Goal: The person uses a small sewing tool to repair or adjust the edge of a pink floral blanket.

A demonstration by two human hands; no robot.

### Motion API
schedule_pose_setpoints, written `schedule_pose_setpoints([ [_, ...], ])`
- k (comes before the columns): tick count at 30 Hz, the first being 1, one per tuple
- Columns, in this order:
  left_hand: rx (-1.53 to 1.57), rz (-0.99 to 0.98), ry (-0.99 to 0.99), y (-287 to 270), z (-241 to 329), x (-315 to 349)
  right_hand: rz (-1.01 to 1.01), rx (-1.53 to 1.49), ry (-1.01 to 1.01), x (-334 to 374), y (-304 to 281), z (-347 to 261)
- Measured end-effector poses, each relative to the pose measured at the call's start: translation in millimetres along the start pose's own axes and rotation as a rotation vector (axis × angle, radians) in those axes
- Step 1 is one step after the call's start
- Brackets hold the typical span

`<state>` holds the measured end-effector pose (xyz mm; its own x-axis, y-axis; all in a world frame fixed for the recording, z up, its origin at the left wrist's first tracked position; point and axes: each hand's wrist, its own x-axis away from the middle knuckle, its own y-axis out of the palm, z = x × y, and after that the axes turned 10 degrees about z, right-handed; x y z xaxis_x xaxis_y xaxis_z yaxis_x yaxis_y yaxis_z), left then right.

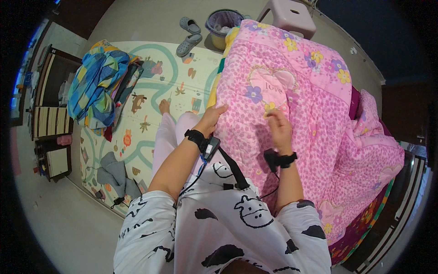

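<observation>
A pink quilt [301, 118] with a leopard-spot print, flowers and heart patches spreads in front of me and to my right. My left hand [211, 119] is at the quilt's near left edge, its thumb lying over the pink cloth. The other fingers of that hand are mostly hidden, and it looks closed on the edge. Over the middle of the quilt is my right hand [279, 130], its fingers bent together near a yellow printed flower. Whether cloth is pinched in them is hidden. Both wrists wear black straps with small devices and cables.
A patterned play mat [157, 93] covers the floor at left, with a heap of blue-yellow checked bedding [98, 86] and grey cloth [116, 173] on it. Grey clogs [189, 44], a lined bin [219, 42] and a pink stool [292, 18] stand beyond. Shelves [50, 98] line the left wall.
</observation>
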<state>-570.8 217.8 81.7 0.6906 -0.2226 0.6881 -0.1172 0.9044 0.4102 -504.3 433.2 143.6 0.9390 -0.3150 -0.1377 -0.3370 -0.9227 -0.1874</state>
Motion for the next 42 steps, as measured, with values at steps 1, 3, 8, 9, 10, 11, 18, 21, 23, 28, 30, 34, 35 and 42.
schedule_pose_setpoints([
  [1, 0.001, 0.005, 0.001, -2.4, -0.3, 0.3, 0.084, -0.042, 0.076, -4.8, -17.5, 1.9],
  [3, -0.034, 0.004, -0.028, 2.8, 0.5, -1.2, 0.294, -0.086, 0.129, -12.9, -64.9, 6.1],
  [8, -0.035, -0.031, -0.020, -3.7, -2.5, -10.1, 0.703, -0.422, 0.184, -13.5, -152.5, 3.7],
  [9, -0.056, -0.013, -0.030, -5.7, -2.1, -12.4, 0.778, -0.418, 0.189, -9.6, -168.8, 5.2],
  [10, -0.057, -0.017, -0.029, -6.6, -2.4, -16.4, 0.781, -0.417, 0.185, -3.9, -187.4, 11.3],
  [11, -0.058, 0.000, -0.023, -8.6, -3.5, -19.6, 0.862, -0.394, 0.228, 5.4, -205.5, 22.8],
  [18, -0.071, 0.022, -0.014, -12.9, -3.1, -18.0, 1.448, -0.072, 0.287, 91.0, -269.1, 28.1],
  [21, -0.153, -0.004, -0.046, -22.5, -1.2, -17.2, 1.514, -0.005, 0.274, 105.3, -252.4, 14.8],
  [23, -0.087, -0.103, -0.032, -27.3, -2.6, -12.4, 1.418, 0.128, 0.198, 110.2, -246.5, 20.7],
  [28, -0.485, -0.315, -0.031, -48.4, -13.8, 4.1, 1.001, 0.605, -0.009, 76.4, -179.2, 8.6],
  [30, -0.645, -0.428, 0.119, -73.3, -35.7, -0.5, 1.050, 0.127, 0.186, 40.2, -96.8, -22.8],
  [34, -1.020, -0.475, 0.110, -81.5, -60.5, -5.2, 0.862, 0.145, 0.216, 16.9, -1.5, -60.0],
  [35, -1.083, -0.425, 0.098, -67.6, -39.4, 13.9, 0.800, 0.149, 0.258, 19.4, 3.0, -65.1],
  [42, -0.416, -0.065, -0.231, -94.5, -49.1, 26.9, 0.494, 0.207, 0.472, 67.9, 51.1, -66.4],
])
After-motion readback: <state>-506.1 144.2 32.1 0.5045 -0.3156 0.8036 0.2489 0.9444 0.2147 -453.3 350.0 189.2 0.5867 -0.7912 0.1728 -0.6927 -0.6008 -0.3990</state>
